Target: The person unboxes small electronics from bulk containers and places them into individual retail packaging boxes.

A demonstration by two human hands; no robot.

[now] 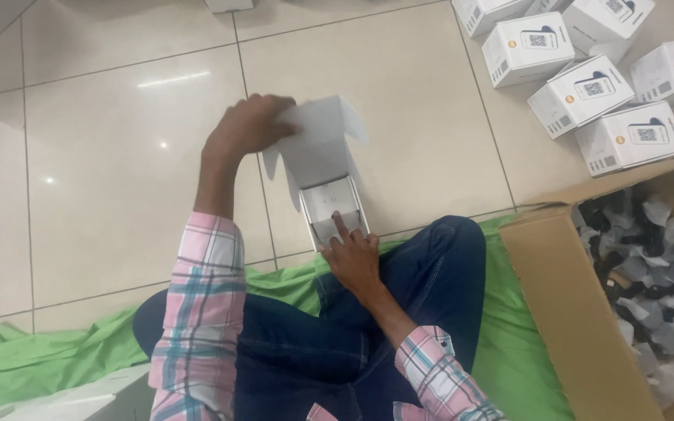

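A small white carton (335, 204) stands open on the tiled floor in front of my crossed legs. My left hand (245, 125) grips its raised lid flap (317, 136) and holds it up and back. My right hand (352, 256) rests at the near end of the carton, with the index finger pressing down into the open top onto a white insert inside. What lies under the insert is hidden.
Several closed white cartons (629, 136) lie in a group at the upper right. A large brown cardboard box (555, 273) at the right holds many small wrapped dark items. A green cloth (56, 351) is spread under my legs. Another white box edge (79, 398) sits at the lower left.
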